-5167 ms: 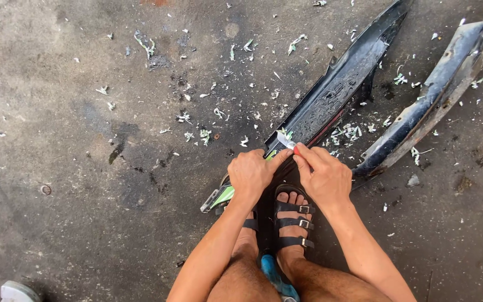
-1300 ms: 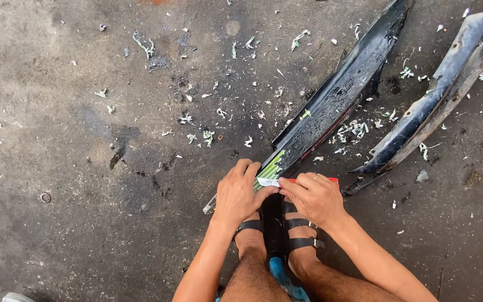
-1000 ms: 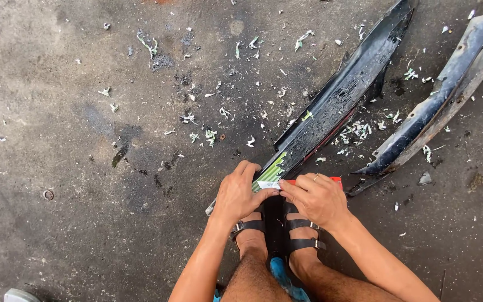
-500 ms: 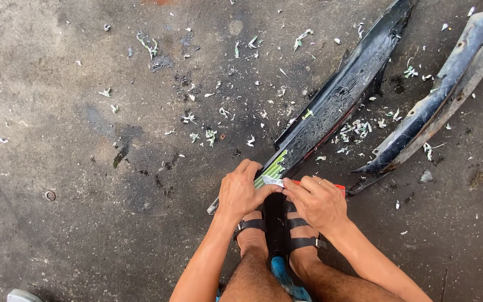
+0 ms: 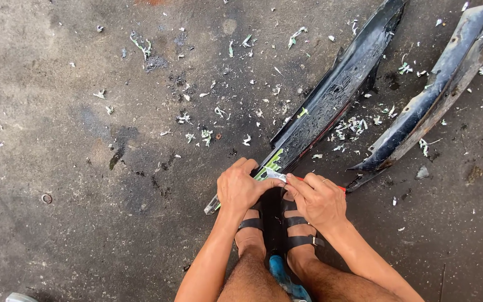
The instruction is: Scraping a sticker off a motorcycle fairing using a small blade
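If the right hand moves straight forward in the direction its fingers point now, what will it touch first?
The right hand points left and slightly up, toward the left hand. Its fingertips already pinch a pale sticker strip on the black panel. Going on, it would likely meet the left thumb first, though depth is unclear.

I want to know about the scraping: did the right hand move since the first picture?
Yes. The right hand slid down the long black panel, toward the sandalled feet.

Even, diffuse daylight; bright overall, no hard shadows. Soft shade only beneath the forearms and feet. Mild sheen on the long black panel (image 5: 331, 106) and the second panel (image 5: 437, 95). Concrete floor (image 5: 57, 168) sharp across frame; slight wide-angle stretch at corners. No motion blur.
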